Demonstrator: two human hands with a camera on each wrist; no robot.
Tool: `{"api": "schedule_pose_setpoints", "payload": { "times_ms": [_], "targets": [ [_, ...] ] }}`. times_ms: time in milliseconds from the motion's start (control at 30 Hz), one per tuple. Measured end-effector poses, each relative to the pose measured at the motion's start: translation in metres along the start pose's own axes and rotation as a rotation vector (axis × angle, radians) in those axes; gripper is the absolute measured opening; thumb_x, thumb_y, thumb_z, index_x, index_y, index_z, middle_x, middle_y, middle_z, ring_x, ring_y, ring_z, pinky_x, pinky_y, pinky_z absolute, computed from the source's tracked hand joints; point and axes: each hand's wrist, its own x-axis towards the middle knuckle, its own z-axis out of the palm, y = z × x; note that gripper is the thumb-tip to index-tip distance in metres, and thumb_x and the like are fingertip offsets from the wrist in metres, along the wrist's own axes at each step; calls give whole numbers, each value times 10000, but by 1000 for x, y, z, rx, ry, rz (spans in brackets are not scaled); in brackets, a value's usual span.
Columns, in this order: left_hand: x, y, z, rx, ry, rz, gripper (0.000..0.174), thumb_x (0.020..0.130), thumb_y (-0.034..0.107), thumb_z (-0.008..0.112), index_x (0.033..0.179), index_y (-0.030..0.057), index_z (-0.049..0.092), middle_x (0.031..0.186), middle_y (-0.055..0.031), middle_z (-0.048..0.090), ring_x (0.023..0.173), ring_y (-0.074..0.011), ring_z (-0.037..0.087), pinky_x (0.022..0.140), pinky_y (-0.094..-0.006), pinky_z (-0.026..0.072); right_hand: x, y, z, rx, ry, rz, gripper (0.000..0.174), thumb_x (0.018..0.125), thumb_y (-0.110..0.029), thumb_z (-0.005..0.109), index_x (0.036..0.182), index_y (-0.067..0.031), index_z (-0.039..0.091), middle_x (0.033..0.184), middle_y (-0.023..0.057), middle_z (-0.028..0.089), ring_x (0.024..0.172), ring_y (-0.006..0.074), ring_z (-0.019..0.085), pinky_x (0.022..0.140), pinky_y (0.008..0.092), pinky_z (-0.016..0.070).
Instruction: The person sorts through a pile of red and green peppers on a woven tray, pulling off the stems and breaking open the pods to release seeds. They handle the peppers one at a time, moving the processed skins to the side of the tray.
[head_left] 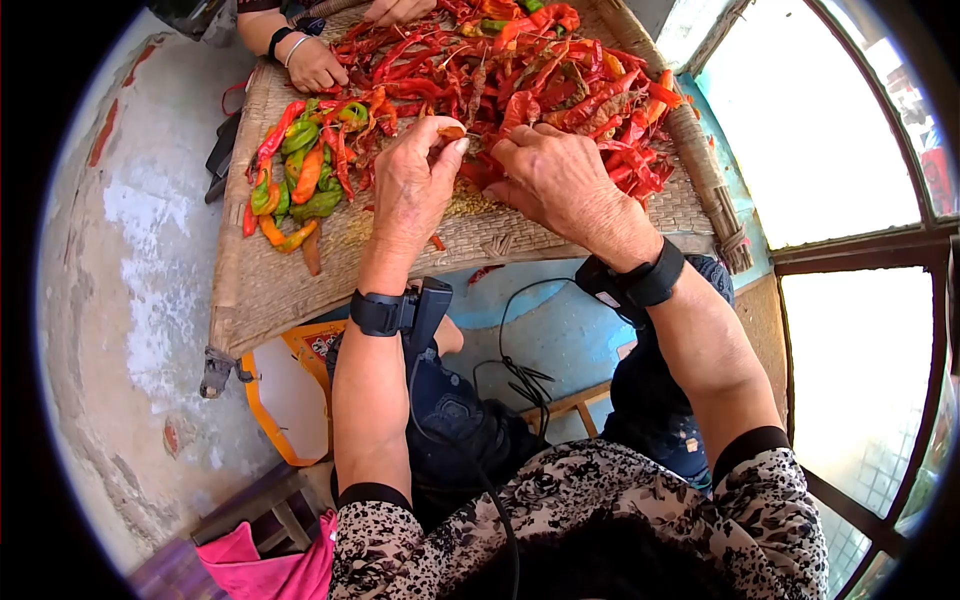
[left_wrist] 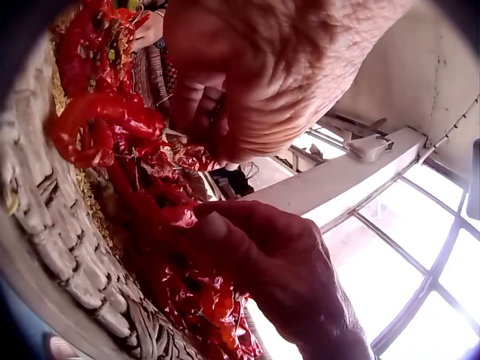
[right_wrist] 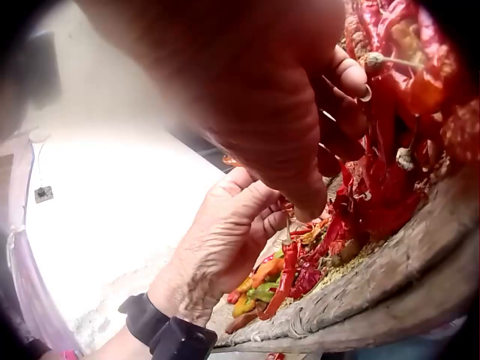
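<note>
My left hand pinches a small orange-brown dried chili pepper between thumb and forefinger, just above the woven tray. To its right, my right hand bends over the near edge of a heap of red chili peppers. In the left wrist view, the thumb and forefinger of that right hand grip a red chili pepper in the heap. The hands work close together. Loose yellow seeds lie on the weave below them. The right palm hides part of the heap.
Green, orange and red peppers form a smaller group on the tray's left. Another person's hand reaches into the heap from the far side. A wall stands left, windows right. Black cables hang below the tray.
</note>
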Motion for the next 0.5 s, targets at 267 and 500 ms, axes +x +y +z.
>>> {"api": "schedule_pose_setpoints", "payload": {
  "times_ms": [267, 500],
  "targets": [
    [1, -13, -3, -27, 68, -102, 228, 897, 128, 664, 1101, 34, 622, 934, -88, 672, 760, -164, 634, 685, -312, 517, 3, 3, 9, 96, 34, 79, 137, 820, -163, 628, 843, -29, 622, 782, 146, 655, 732, 327, 675, 623, 426, 546],
    [-7, -15, -7, 115, -14, -115, 355, 877, 104, 659, 1214, 31, 575, 1034, -118, 657, 832, -195, 646, 740, -338, 535, 7, 33, -14, 176, 314, 264, 136, 857, -184, 635, 867, -49, 620, 799, 135, 656, 722, 336, 663, 619, 438, 539]
  ]
}}
